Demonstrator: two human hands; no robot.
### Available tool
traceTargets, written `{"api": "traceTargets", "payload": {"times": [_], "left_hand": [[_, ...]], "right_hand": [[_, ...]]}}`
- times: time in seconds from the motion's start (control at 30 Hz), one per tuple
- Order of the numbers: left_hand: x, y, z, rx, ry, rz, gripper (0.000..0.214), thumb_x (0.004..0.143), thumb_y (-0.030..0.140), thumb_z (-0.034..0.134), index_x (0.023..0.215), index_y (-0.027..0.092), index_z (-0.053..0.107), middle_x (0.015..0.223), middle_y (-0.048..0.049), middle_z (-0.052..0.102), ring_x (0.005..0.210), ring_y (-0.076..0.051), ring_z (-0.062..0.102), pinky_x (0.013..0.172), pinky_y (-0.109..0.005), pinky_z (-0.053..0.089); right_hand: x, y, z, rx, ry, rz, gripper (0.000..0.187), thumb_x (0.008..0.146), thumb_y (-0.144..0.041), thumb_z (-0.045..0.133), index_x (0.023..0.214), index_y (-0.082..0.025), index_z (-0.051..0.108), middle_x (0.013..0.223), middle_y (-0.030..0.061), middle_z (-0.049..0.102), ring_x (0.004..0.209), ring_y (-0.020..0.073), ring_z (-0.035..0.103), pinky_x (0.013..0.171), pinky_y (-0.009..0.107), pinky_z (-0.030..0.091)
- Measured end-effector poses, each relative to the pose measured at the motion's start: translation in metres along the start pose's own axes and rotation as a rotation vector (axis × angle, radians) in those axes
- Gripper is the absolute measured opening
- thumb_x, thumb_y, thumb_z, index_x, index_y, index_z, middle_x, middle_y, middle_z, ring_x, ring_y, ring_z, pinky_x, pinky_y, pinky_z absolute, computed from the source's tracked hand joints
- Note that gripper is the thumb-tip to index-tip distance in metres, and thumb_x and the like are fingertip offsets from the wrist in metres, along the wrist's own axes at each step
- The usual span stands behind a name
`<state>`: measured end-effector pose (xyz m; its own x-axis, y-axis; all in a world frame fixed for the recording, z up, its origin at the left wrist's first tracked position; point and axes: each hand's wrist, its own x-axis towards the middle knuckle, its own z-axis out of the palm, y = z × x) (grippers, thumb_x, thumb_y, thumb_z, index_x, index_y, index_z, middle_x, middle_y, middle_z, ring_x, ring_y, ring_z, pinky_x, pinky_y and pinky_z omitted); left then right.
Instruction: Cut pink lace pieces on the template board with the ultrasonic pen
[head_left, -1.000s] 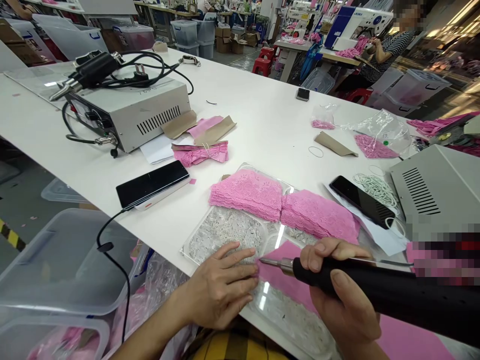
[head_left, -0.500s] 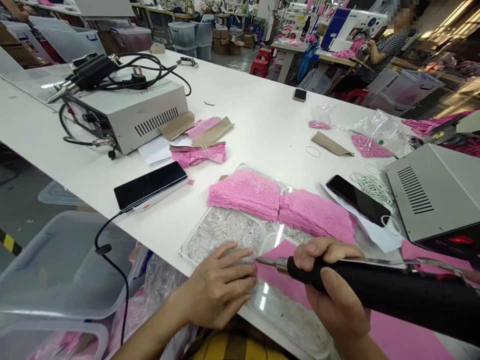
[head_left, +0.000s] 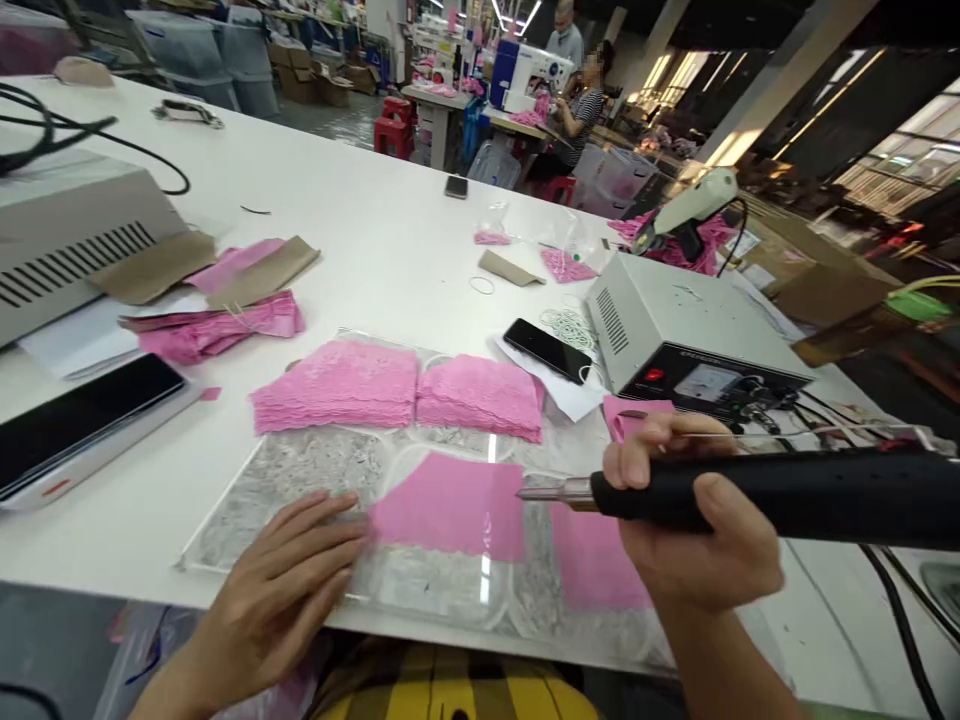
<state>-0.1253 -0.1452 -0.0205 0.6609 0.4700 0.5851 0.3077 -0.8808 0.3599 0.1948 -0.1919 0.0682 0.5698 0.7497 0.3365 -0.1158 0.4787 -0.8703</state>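
Note:
My right hand (head_left: 690,520) grips a black handpiece (head_left: 810,495) with a pointed metal tip, held low over the clear plastic board. Its tip is at the right edge of a flat pink fabric piece (head_left: 454,505). My left hand (head_left: 292,590) lies with fingers stretched out on the board, fingertips at that piece's left edge. A second pink piece (head_left: 592,560) lies to the right, partly behind my right hand. Two stacks of pink lace pieces, a left stack (head_left: 337,390) and a right stack (head_left: 480,395), rest along the far side of the board (head_left: 300,470).
A grey control box (head_left: 697,310) with a meter stands on the right, another grey box (head_left: 75,235) on the left. Phones, including a black phone (head_left: 547,350), brown strips and a pink bundle (head_left: 217,325) lie around. Two people work at a sewing machine (head_left: 529,75) behind.
My view has swung right. The handpiece tip has moved from beside my left fingertips to the pink piece's right edge. My left hand stays flat at the left edge.

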Motion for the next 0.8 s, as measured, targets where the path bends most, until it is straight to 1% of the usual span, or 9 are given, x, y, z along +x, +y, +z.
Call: {"api": "traceTargets", "payload": {"times": [0.07, 0.13, 0.17, 0.23, 0.33, 0.43, 0.5, 0.6, 0.8], "left_hand": [[0.014, 0.015, 0.007, -0.013, 0.014, 0.013, 0.037, 0.087, 0.003, 0.053, 0.119, 0.018, 0.065, 0.112, -0.0069, 0.073, 0.121, -0.023, 0.061, 0.106, -0.040, 0.049], [0.034, 0.036, 0.022, -0.043, -0.014, 0.055, 0.033, 0.088, 0.003, 0.054, 0.116, 0.016, 0.065, 0.112, -0.0084, 0.073, 0.120, -0.023, 0.061, 0.106, -0.039, 0.048], [0.045, 0.047, 0.033, -0.054, -0.033, 0.081, 0.030, 0.089, 0.005, 0.054, 0.114, 0.015, 0.066, 0.110, -0.0085, 0.074, 0.119, -0.022, 0.062, 0.106, -0.038, 0.048], [0.067, 0.067, 0.056, -0.083, -0.058, 0.117, 0.022, 0.092, 0.008, 0.053, 0.109, 0.014, 0.067, 0.107, -0.0094, 0.074, 0.115, -0.021, 0.064, 0.104, -0.037, 0.049], [0.088, 0.087, 0.090, -0.087, -0.125, 0.163, 0.020, 0.095, 0.014, 0.053, 0.110, 0.012, 0.066, 0.109, -0.0116, 0.073, 0.112, -0.021, 0.065, 0.103, -0.037, 0.048], [0.096, 0.096, 0.110, -0.026, -0.201, 0.206, 0.024, 0.100, 0.022, 0.048, 0.115, 0.011, 0.064, 0.116, -0.0125, 0.071, 0.116, -0.023, 0.062, 0.102, -0.038, 0.048], [0.097, 0.097, 0.115, 0.028, -0.243, 0.218, 0.029, 0.102, 0.028, 0.045, 0.119, 0.011, 0.062, 0.123, -0.0123, 0.068, 0.120, -0.026, 0.060, 0.103, -0.041, 0.047], [0.097, 0.097, 0.117, 0.072, -0.308, 0.218, 0.034, 0.103, 0.035, 0.044, 0.124, 0.013, 0.060, 0.130, -0.0117, 0.065, 0.125, -0.027, 0.057, 0.107, -0.044, 0.044], [0.097, 0.095, 0.115, 0.075, -0.359, 0.210, 0.033, 0.102, 0.033, 0.047, 0.123, 0.012, 0.061, 0.129, -0.0125, 0.065, 0.128, -0.028, 0.055, 0.111, -0.047, 0.040]], "right_hand": [[0.004, -0.007, -0.031, -0.023, 0.075, -0.012, 0.014, 0.067, -0.027, 0.065, 0.081, -0.023, 0.065, 0.074, -0.0012, 0.053, 0.051, 0.0102, 0.049, 0.048, 0.028, 0.044], [0.005, -0.006, -0.056, -0.025, 0.128, 0.012, 0.012, 0.065, -0.026, 0.065, 0.076, -0.022, 0.064, 0.071, -0.0016, 0.053, 0.051, 0.0107, 0.049, 0.048, 0.028, 0.043], [0.005, -0.004, -0.065, -0.018, 0.143, 0.028, 0.011, 0.065, -0.025, 0.065, 0.076, -0.022, 0.063, 0.071, -0.0016, 0.053, 0.051, 0.0106, 0.049, 0.048, 0.028, 0.043], [0.003, 0.003, -0.076, 0.015, 0.147, 0.051, 0.011, 0.066, -0.025, 0.065, 0.077, -0.021, 0.063, 0.072, -0.0017, 0.053, 0.051, 0.0102, 0.050, 0.049, 0.028, 0.044], [0.000, 0.013, -0.079, 0.072, 0.093, 0.050, 0.011, 0.070, -0.024, 0.065, 0.081, -0.022, 0.064, 0.074, -0.0016, 0.055, 0.053, 0.0101, 0.053, 0.052, 0.028, 0.046], [0.000, 0.019, -0.077, 0.100, 0.001, 0.027, 0.009, 0.074, -0.025, 0.066, 0.083, -0.023, 0.064, 0.076, -0.0010, 0.057, 0.055, 0.0106, 0.055, 0.054, 0.029, 0.049], [0.000, 0.022, -0.076, 0.113, -0.025, 0.020, 0.008, 0.076, -0.025, 0.065, 0.084, -0.023, 0.064, 0.076, -0.0010, 0.057, 0.055, 0.0105, 0.056, 0.054, 0.029, 0.049], [-0.001, 0.025, -0.077, 0.126, -0.007, 0.025, 0.009, 0.076, -0.024, 0.065, 0.085, -0.023, 0.063, 0.077, -0.0014, 0.057, 0.055, 0.0106, 0.056, 0.054, 0.029, 0.049], [-0.003, 0.029, -0.077, 0.126, -0.001, 0.023, 0.010, 0.077, -0.024, 0.063, 0.087, -0.023, 0.061, 0.080, -0.0013, 0.056, 0.056, 0.0107, 0.056, 0.055, 0.029, 0.049]]}}
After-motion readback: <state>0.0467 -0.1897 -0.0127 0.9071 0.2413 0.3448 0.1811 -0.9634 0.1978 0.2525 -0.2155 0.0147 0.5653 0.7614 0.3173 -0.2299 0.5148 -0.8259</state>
